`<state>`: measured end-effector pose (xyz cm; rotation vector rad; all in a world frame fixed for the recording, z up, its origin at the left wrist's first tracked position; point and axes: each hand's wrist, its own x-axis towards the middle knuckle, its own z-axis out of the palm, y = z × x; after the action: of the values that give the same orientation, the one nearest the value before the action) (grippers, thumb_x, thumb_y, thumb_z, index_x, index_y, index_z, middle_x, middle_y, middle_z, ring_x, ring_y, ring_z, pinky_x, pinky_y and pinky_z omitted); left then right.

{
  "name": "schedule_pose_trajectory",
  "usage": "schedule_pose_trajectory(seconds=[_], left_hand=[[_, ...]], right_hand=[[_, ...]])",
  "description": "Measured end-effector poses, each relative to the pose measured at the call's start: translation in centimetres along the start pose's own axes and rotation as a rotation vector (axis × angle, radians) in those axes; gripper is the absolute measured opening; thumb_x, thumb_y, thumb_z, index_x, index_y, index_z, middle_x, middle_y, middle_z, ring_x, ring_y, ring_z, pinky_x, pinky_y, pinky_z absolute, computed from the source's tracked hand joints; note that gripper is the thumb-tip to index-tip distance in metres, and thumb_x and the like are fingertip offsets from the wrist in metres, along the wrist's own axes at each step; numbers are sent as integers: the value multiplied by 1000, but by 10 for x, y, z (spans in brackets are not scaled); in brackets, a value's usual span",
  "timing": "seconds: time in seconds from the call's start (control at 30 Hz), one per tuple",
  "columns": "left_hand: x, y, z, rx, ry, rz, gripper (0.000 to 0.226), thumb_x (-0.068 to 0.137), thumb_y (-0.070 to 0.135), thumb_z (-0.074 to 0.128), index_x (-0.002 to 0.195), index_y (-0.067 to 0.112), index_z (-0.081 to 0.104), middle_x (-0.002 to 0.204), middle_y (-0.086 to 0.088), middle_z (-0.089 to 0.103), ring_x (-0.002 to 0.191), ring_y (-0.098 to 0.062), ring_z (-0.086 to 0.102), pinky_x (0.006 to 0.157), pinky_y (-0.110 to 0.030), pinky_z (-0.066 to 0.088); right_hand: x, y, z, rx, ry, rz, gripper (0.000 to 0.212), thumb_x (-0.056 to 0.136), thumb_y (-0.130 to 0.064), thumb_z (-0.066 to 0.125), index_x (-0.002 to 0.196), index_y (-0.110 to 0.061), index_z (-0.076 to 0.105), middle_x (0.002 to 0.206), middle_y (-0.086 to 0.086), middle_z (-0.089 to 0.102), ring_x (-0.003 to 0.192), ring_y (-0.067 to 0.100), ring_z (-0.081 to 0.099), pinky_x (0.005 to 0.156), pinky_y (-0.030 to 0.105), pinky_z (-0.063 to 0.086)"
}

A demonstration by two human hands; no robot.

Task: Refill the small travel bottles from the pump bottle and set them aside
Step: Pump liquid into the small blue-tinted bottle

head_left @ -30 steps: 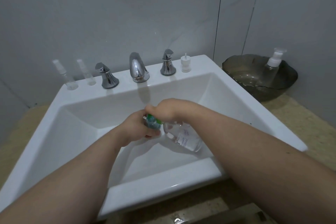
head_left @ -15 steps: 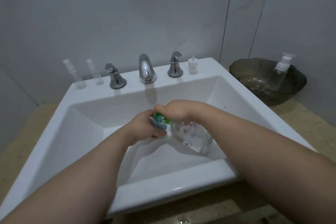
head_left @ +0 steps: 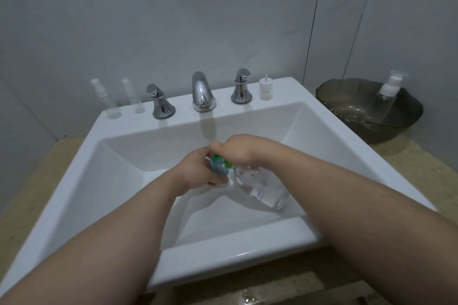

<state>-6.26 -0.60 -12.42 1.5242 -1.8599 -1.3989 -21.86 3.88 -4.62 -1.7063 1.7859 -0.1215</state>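
Over the sink basin, my right hand (head_left: 235, 150) grips the neck of a clear pump bottle (head_left: 262, 188), which is tilted with its base toward me. My left hand (head_left: 195, 172) is curled round the bottle's green and blue pump head (head_left: 219, 165); whatever else sits in that palm is hidden. Two small clear spray travel bottles (head_left: 107, 100) (head_left: 135, 98) stand upright on the sink's back left ledge. A loose white pump cap (head_left: 265, 89) stands on the ledge at the back right.
The white sink (head_left: 223, 255) has a chrome spout (head_left: 202, 94) between two handles. On the counter to the right, a dark glass bowl (head_left: 347, 99) holds another clear bottle with a white pump (head_left: 385, 99). A grey tiled wall rises close behind.
The view has drifted, so the sink sits further right and lower in frame. Both hands stay together on the bottle over the basin.
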Motion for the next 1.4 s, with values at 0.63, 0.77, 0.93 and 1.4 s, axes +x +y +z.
schedule_pose_trajectory(seconds=[0.63, 0.77, 0.93, 1.4], left_hand=[[-8, 11, 0, -114, 49, 31, 45, 74, -3, 87, 102, 8, 54, 98, -18, 73, 80, -30, 70, 88, -51, 60], [-7, 9, 0, -93, 63, 12, 47, 73, -1, 89, 103, 7, 54, 101, -20, 74, 81, -30, 73, 88, -50, 61], [-9, 9, -2, -94, 43, 9, 45, 74, -1, 88, 102, 7, 54, 104, -23, 73, 82, -31, 72, 89, -49, 61], [-9, 10, -1, -25, 23, 50, 42, 76, -2, 87, 98, 11, 54, 90, -11, 72, 69, -17, 68, 68, -28, 57]], right_hand=[[-21, 38, -22, 499, 98, 113, 50, 97, -64, 43, 97, -16, 60, 87, 5, 56, 71, 27, 54, 60, 31, 37], [-17, 38, -22, 506, 94, 88, 55, 95, -64, 46, 100, -12, 64, 87, 8, 57, 65, 24, 48, 61, 32, 36], [-8, 32, -16, 430, 62, 15, 65, 92, -66, 47, 110, -8, 69, 88, 9, 60, 68, 25, 46, 66, 35, 37], [-12, 10, -17, 253, 1, 82, 45, 100, -52, 39, 102, -11, 58, 85, 8, 56, 67, 27, 53, 61, 30, 41]])
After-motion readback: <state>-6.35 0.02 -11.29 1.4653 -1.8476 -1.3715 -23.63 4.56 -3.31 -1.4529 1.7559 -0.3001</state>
